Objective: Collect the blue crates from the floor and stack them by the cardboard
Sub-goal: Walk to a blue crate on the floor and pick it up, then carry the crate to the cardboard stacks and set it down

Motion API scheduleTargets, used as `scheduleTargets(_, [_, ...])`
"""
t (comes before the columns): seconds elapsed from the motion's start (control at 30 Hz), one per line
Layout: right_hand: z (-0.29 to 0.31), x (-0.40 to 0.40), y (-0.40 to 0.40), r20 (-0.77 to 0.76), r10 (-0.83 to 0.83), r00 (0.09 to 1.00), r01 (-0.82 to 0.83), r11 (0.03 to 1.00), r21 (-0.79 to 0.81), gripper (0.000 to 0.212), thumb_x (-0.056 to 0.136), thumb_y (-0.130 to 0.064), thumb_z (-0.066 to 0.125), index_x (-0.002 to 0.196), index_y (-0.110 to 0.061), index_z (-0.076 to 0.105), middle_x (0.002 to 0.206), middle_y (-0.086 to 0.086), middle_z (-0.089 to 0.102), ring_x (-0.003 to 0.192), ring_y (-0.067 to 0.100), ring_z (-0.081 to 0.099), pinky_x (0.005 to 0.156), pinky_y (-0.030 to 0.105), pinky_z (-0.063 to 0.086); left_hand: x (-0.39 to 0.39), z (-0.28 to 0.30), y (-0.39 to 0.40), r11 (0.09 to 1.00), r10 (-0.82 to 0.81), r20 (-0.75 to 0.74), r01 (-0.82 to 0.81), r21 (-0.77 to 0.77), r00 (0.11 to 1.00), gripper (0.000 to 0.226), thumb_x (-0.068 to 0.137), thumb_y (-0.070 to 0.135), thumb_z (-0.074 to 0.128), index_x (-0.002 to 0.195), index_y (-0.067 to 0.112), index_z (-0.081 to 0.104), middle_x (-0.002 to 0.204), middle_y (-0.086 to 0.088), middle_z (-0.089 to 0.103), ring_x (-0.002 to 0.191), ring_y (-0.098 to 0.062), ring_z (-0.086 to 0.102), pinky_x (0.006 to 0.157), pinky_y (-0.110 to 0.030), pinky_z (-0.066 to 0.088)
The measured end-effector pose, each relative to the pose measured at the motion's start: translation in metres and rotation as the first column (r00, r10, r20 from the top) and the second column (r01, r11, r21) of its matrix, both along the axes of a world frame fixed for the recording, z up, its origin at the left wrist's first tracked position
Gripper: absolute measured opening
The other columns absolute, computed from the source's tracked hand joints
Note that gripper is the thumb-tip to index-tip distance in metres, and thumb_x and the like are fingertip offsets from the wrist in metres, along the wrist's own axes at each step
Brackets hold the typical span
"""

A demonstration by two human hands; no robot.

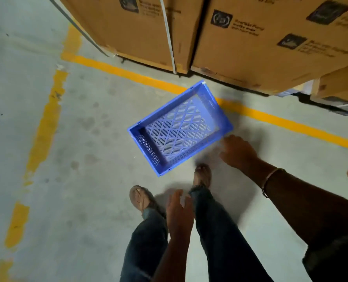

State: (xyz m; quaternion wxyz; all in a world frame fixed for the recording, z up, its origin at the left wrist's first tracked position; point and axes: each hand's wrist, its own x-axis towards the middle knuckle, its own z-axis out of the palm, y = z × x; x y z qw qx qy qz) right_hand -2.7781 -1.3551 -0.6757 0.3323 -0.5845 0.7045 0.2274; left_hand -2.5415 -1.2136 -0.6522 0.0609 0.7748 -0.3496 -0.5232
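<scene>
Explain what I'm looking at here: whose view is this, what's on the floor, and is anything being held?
This is one wide-angle picture from a camera on a person's head, looking down at their own legs and bare hands. No machine is involved. A single empty blue crate sits on the concrete floor, partly over a yellow line, just in front of large cardboard boxes. The right hand is open beside the crate's near edge; contact is too blurred to judge. The left hand hangs open and empty by the legs.

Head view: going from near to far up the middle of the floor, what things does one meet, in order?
left hand → blue crate → yellow floor line → cardboard boxes
</scene>
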Motion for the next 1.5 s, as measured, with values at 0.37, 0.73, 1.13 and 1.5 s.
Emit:
scheduleTargets(0.37, [-0.226,-0.061,-0.022,-0.05,0.174,0.984,-0.174,0.985,-0.013,0.084,0.082,-0.046,0.053,0.152,-0.009,0.026,0.15,0.027,0.031,0.129,0.049,0.04,0.099,0.055,0.044,0.039,-0.218,0.016,0.936,0.345,0.106,-0.35,0.027,0.932,0.056,0.088,0.038,0.066,0.135,0.013,0.05,0.134,-0.009,0.056,0.126,-0.027,0.052,0.11,-0.042,0.039])
scheduleTargets(0.73, [-0.312,-0.07,-0.079,-0.061,-0.117,0.991,0.09,0.939,-0.332,0.099,0.076,-0.035,0.065,0.154,-0.033,0.003,0.124,0.021,0.039,0.109,0.046,0.047,0.083,0.056,0.045,0.087,-0.349,-0.08,0.896,0.442,0.053,-0.437,-0.08,0.896,0.051,0.067,0.058,0.069,0.106,0.029,0.054,0.101,0.002,0.069,0.095,-0.026,0.067,0.089,-0.055,0.054])
scheduleTargets(1.13, [-0.231,-0.033,-0.052,0.108,-0.223,0.969,0.24,0.952,-0.188,0.091,0.084,-0.023,0.058,0.153,-0.039,0.001,0.113,0.023,0.043,0.097,0.048,0.055,0.082,0.054,0.05,0.172,-0.273,-0.118,0.938,0.345,0.33,-0.329,-0.106,0.878,0.031,0.088,0.04,0.057,0.099,0.011,0.058,0.101,-0.019,0.066,0.095,-0.038,0.063,0.088,-0.048,0.052])
scheduleTargets(1.5, [0.029,0.075,-0.004,0.331,-0.13,0.935,0.257,0.89,-0.377,0.07,0.093,-0.003,0.041,0.156,-0.022,0.017,0.118,0.029,0.048,0.099,0.041,0.05,0.08,0.044,0.041,0.264,0.018,-0.047,0.906,0.422,0.379,-0.363,-0.219,0.824,0.05,0.084,0.06,0.045,0.091,0.011,0.052,0.092,-0.019,0.063,0.088,-0.04,0.059,0.08,-0.048,0.048])
